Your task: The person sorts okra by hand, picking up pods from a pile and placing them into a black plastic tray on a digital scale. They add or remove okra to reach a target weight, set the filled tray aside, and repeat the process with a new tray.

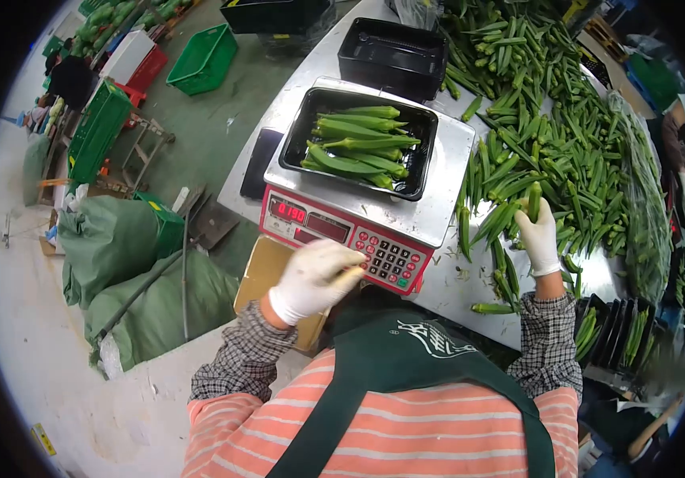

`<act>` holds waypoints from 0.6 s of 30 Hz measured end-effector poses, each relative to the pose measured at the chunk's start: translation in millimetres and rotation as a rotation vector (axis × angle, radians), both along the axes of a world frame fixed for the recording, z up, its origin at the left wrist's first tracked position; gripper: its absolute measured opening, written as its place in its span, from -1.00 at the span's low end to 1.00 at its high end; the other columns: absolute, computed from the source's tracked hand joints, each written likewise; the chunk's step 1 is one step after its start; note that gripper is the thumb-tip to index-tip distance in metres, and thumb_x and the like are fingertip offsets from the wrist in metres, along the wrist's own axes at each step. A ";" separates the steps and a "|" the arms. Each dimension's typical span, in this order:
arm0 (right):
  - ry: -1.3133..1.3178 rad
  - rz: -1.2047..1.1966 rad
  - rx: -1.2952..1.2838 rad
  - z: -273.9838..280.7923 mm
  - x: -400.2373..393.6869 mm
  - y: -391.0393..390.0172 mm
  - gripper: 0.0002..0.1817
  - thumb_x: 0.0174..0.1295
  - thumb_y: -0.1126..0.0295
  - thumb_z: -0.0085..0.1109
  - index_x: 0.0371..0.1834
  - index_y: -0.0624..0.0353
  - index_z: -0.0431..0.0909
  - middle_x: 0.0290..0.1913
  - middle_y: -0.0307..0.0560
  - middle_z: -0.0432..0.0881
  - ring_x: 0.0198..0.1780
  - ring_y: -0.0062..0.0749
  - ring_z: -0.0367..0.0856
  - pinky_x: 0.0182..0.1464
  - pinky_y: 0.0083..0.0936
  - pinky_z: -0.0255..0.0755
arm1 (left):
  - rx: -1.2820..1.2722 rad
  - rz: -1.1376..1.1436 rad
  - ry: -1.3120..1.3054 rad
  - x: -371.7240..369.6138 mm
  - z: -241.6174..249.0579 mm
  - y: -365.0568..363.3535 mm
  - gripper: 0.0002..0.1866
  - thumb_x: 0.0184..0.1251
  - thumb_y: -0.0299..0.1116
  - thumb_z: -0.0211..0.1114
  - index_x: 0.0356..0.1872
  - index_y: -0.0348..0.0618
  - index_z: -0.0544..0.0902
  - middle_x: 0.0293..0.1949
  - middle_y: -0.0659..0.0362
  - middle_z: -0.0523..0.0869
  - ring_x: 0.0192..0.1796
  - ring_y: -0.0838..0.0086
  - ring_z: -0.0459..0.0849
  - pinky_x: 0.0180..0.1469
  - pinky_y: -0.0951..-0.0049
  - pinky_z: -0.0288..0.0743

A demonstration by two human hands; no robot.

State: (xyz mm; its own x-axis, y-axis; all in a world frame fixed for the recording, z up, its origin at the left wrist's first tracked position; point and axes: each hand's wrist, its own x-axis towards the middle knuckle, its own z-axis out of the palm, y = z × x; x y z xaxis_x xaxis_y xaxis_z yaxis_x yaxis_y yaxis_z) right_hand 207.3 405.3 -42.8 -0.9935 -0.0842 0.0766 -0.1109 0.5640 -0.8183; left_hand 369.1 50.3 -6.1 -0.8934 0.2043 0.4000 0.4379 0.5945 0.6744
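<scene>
A red-and-silver weighing scale (pixel 447 209) stands on the metal table, its red display reading 0.190. On its plate rests a black plastic tray (pixel 294 151) with several green okra pods (pixel 362 143) lying lengthwise in it. My white-gloved left hand (pixel 317 275) is beside the scale's keypad, fingers curved with a gap to the thumb and nothing between them. At the edge of the big okra pile (pixel 573 151), my gloved right hand (pixel 539 239) grips an okra pod (pixel 534 201) that points upward. Whether more pods are under that hand is hidden.
Stacked black trays (pixel 390 56) sit behind the scale. Filled trays (pixel 633 334) stand at lower right. A clear plastic sheet (pixel 647 215) borders the pile. Green sacks (pixel 159 303) and a green crate (pixel 204 60) are on the floor at left. Other people work at the right edge.
</scene>
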 end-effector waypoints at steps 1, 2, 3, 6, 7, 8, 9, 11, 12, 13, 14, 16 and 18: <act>-0.151 0.011 -0.067 24.0 2.2 -19.7 -0.83 0.13 0.45 0.13 -0.24 0.29 0.47 -0.44 -0.26 0.50 -0.43 -0.64 0.42 -0.34 -0.64 0.32 | 0.023 0.081 -0.010 -2.7 5.7 -11.8 -0.81 -0.01 -0.50 0.40 -0.31 -0.21 0.65 -0.39 0.11 0.68 -0.37 0.29 0.65 -0.29 0.40 0.52; -0.301 0.023 -0.138 46.0 3.8 -40.0 -0.84 0.13 0.43 0.15 -0.29 0.29 0.49 -0.47 -0.31 0.49 -0.45 -0.68 0.39 -0.35 -0.67 0.29 | 0.045 0.162 -0.020 -5.8 11.9 -24.2 -0.81 -0.01 -0.54 0.39 -0.31 -0.22 0.66 -0.39 0.09 0.68 -0.38 0.30 0.65 -0.29 0.43 0.52; -0.289 0.086 -0.165 52.9 3.2 -54.8 -0.86 0.14 0.43 0.16 -0.33 0.28 0.50 -0.49 -0.33 0.48 -0.45 -0.70 0.37 -0.35 -0.68 0.28 | 0.040 0.234 -0.001 -9.9 18.8 -36.6 -0.82 0.01 -0.56 0.37 -0.29 -0.24 0.65 -0.38 0.09 0.68 -0.37 0.33 0.64 -0.28 0.46 0.51; -0.249 0.227 -0.175 68.6 -3.1 -92.4 -0.85 0.14 0.41 0.18 -0.34 0.28 0.54 -0.48 -0.29 0.52 -0.43 -0.68 0.41 -0.35 -0.66 0.32 | 0.032 0.356 0.048 -23.8 37.6 -74.6 -0.87 0.15 -0.61 0.26 -0.25 -0.32 0.63 -0.32 0.12 0.67 -0.28 0.49 0.61 -0.20 0.54 0.46; -0.171 0.247 -0.123 71.9 -5.2 -103.5 -0.82 0.14 0.40 0.19 -0.29 0.30 0.54 -0.46 -0.22 0.56 -0.41 -0.63 0.45 -0.30 -0.63 0.36 | 0.007 0.390 0.065 -28.2 46.2 -83.8 -0.86 0.17 -0.62 0.25 -0.24 -0.33 0.63 -0.31 0.13 0.66 -0.27 0.50 0.61 -0.18 0.55 0.46; -0.093 0.268 -0.071 74.4 -7.7 -110.8 -0.78 0.14 0.39 0.19 -0.23 0.33 0.55 -0.44 -0.15 0.59 -0.38 -0.59 0.50 -0.26 -0.60 0.40 | -0.018 0.427 0.082 -33.1 53.5 -92.5 -0.86 0.18 -0.62 0.23 -0.23 -0.34 0.63 -0.31 0.13 0.66 -0.25 0.50 0.60 -0.15 0.55 0.46; -0.065 0.267 -0.049 74.2 -10.9 -112.9 -0.76 0.14 0.38 0.19 -0.20 0.33 0.55 -0.42 -0.11 0.60 -0.37 -0.56 0.51 -0.23 -0.59 0.41 | -0.009 0.440 0.142 -39.3 55.9 -101.9 -0.85 0.19 -0.63 0.22 -0.20 -0.35 0.63 -0.30 0.14 0.66 -0.23 0.51 0.60 -0.11 0.56 0.46; -0.014 0.274 -0.006 71.1 -15.3 -118.9 -0.71 0.15 0.37 0.19 -0.13 0.34 0.55 -0.39 -0.04 0.63 -0.33 -0.51 0.55 -0.18 -0.56 0.43 | -0.042 0.471 0.173 -52.5 64.8 -119.7 -0.83 0.20 -0.60 0.23 -0.18 -0.35 0.63 -0.26 0.13 0.68 -0.19 0.51 0.62 -0.08 0.56 0.46; -0.061 0.253 -0.088 64.7 -16.3 -119.4 -0.71 0.15 0.36 0.19 -0.13 0.33 0.55 -0.38 -0.03 0.63 -0.33 -0.49 0.56 -0.18 -0.55 0.44 | -0.064 0.499 0.193 -60.0 68.1 -128.3 -0.83 0.21 -0.58 0.24 -0.18 -0.35 0.64 -0.25 0.12 0.70 -0.18 0.52 0.63 -0.08 0.56 0.47; -0.070 0.246 -0.036 64.5 -16.0 -118.7 -0.72 0.15 0.36 0.19 -0.15 0.33 0.56 -0.40 -0.06 0.62 -0.35 -0.52 0.55 -0.21 -0.56 0.44 | -0.133 0.519 0.203 -68.6 72.7 -135.1 -0.83 0.21 -0.56 0.25 -0.17 -0.34 0.64 -0.24 0.10 0.70 -0.18 0.52 0.64 -0.08 0.56 0.47; -0.079 0.240 0.016 67.8 -14.4 -118.1 -0.73 0.15 0.36 0.20 -0.17 0.33 0.56 -0.42 -0.10 0.62 -0.37 -0.54 0.54 -0.23 -0.57 0.43 | -0.201 0.539 0.211 -78.8 76.4 -140.7 -0.82 0.21 -0.54 0.26 -0.17 -0.34 0.64 -0.23 0.09 0.71 -0.17 0.52 0.66 -0.08 0.56 0.47; -0.332 0.217 -0.035 78.4 -10.4 -121.4 -0.78 0.16 0.35 0.18 -0.27 0.31 0.57 -0.48 -0.23 0.55 -0.44 -0.68 0.45 -0.34 -0.63 0.38 | -0.212 0.486 0.217 -102.7 79.2 -148.8 -0.81 0.21 -0.48 0.27 -0.16 -0.32 0.64 -0.23 0.08 0.72 -0.19 0.52 0.68 -0.10 0.56 0.49; -0.400 0.273 -0.028 77.8 -11.7 -129.8 -0.73 0.17 0.29 0.18 -0.26 0.33 0.57 -0.46 -0.17 0.60 -0.42 -0.62 0.51 -0.31 -0.60 0.41 | -0.202 0.404 0.147 -132.4 76.7 -146.6 -0.79 0.20 -0.45 0.29 -0.16 -0.30 0.65 -0.23 0.08 0.72 -0.19 0.51 0.69 -0.10 0.55 0.50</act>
